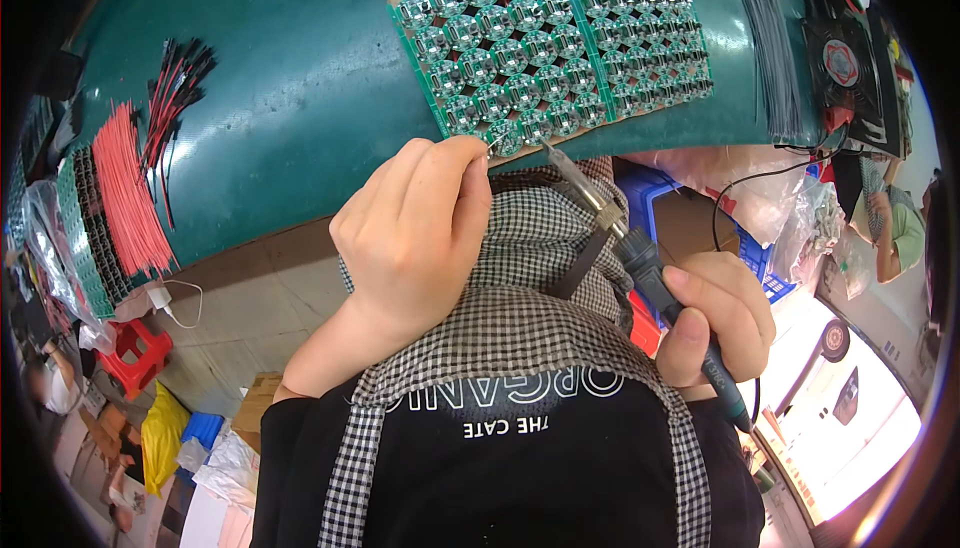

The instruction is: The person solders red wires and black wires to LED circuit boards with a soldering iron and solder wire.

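Head view, green table (300, 78), red stool (137, 356), right grip (725, 316) clamped on soldering iron (648, 273) (left grip (412, 223) pinching wire (494, 146))

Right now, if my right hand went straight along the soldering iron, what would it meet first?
Likely the green circuit board panel, just ahead of the soldering iron tip, though depth is unclear.

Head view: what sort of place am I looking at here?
Probably an electronics assembly workshop: the right hand holds a soldering iron, a panel of round green circuit boards lies on the worktop, and red wires lie bundled to the left.
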Motion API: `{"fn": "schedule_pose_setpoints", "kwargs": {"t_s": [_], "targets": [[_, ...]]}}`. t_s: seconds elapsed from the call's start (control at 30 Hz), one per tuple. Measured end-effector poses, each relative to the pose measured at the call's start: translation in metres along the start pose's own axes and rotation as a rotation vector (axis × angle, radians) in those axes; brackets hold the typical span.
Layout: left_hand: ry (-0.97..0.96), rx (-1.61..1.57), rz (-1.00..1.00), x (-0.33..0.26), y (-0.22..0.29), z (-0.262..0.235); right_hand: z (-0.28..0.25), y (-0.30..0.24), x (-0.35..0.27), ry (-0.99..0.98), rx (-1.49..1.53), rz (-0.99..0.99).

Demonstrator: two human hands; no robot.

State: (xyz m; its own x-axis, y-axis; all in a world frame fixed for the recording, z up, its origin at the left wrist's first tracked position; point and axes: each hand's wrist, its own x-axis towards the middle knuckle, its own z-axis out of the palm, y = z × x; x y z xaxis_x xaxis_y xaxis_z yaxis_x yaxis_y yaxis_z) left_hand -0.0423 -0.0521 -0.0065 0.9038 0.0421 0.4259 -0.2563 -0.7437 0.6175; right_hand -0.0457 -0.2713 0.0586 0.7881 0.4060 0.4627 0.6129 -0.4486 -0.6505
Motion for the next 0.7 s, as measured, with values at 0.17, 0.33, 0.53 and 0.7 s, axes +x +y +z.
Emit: {"fn": "schedule_pose_setpoints", "kwargs": {"t_s": [0.17,0.33,0.53,0.7], "targets": [[0.018,0.017,0.004,0.002,-0.001,-0.001,-0.001,0.006,0.002,-0.015,0.010,0.012],[-0.027,0.014,0.014,0.005,0.002,-0.004,-0.004,0.010,0.000,-0.007,0.015,0.009],[-0.011,0.038,0.017,0.006,0.000,-0.005,0.002,0.010,0.026,-0.078,0.016,-0.069],[0.007,0.036,0.026,0.005,-0.002,-0.005,-0.003,0.014,0.028,-0.067,0.012,0.016]]}}
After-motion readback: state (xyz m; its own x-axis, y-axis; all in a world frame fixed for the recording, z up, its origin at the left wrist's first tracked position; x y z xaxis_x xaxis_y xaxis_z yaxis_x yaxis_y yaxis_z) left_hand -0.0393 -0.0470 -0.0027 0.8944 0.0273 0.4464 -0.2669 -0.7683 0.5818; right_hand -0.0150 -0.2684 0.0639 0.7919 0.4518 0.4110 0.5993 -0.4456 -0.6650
